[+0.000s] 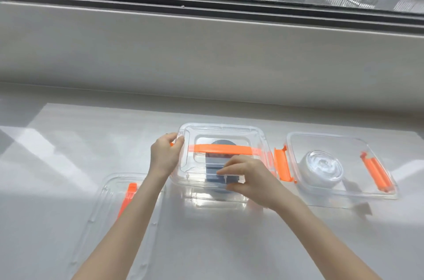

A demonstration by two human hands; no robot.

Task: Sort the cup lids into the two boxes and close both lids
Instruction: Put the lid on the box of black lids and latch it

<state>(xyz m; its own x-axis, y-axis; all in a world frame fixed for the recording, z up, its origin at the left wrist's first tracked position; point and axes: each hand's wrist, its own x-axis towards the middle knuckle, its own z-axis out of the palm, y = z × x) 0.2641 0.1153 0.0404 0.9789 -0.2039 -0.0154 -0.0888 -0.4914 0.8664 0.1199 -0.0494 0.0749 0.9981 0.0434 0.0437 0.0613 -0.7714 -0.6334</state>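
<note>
A clear box [207, 190] stands in the middle of the white table with its clear lid [254, 135] resting on top; an orange handle [220, 149] crosses the lid. Dark cup lids [212, 175] show through the plastic inside. My left hand [165, 156] grips the lid's left edge at an orange latch. My right hand [247, 176] pinches the lid's near edge. To the right an open clear box [339, 137] holds a stack of clear cup lids [321, 172]. Its orange latches are one on the left [283, 165] and one on the right [376, 173].
A second clear lid [107, 206] with an orange handle [127, 197] lies flat at the near left, partly under my left forearm. A grey sill and a window run along the far side of the table.
</note>
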